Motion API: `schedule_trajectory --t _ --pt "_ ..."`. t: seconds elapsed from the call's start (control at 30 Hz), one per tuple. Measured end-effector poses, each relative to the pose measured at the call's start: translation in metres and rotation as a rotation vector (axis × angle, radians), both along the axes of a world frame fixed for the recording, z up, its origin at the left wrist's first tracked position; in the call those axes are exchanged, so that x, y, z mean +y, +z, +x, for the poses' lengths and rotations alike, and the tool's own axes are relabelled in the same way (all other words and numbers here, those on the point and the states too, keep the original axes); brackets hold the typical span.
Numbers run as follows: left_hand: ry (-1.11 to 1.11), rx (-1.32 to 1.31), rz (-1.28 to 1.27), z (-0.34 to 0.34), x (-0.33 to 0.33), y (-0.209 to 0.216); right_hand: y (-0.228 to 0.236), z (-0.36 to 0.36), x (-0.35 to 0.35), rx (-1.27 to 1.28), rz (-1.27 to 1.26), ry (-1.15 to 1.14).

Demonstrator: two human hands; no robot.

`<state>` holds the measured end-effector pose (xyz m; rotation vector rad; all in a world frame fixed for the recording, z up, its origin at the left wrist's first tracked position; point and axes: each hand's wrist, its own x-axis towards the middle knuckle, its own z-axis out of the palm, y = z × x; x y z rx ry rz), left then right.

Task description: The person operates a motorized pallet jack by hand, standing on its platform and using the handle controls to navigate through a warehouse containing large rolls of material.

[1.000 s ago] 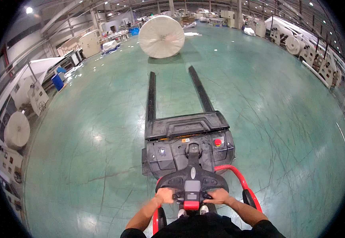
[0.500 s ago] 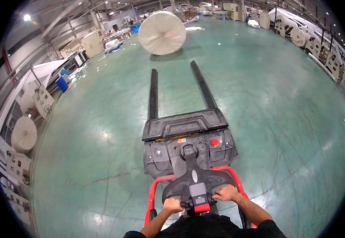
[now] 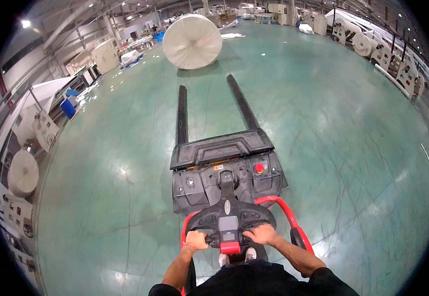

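Note:
My left hand (image 3: 196,240) is closed round the left grip of the black control handle (image 3: 246,212) of an electric pallet truck. On the right grip my right hand (image 3: 261,234) is closed too, its thumb near the grey centre console. The truck's dark body (image 3: 224,153) lies beyond the handle, with a red stop button (image 3: 259,167) on its right side. Two black forks, the left fork (image 3: 181,116) and the right fork (image 3: 242,103), stretch forward low over the floor. Past their tips stands a large white wrapped roll (image 3: 193,42), apart from them.
Red side rails (image 3: 286,212) flank me, and my shoes (image 3: 250,254) show below the handle. Machines with white rolls (image 3: 23,172) line the left; a blue barrel (image 3: 68,108) stands there. More roll machinery (image 3: 365,45) runs along the right. Green floor (image 3: 333,123) spreads between.
The handle and both hands sit further left and slightly higher in view. The truck and roll have also shifted left in the picture. My shoes now show. Both hands keep their hold.

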<state>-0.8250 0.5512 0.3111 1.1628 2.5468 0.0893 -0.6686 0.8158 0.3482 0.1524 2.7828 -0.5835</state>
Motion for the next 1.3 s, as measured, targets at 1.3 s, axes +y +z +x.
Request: schedule_trajectory --t 1.3 --pt "-0.015 0.027 -0.056 -0.068 -0.038 -0.013 -0.01 -0.043 -0.043 -0.393 -0.628 -0.077"
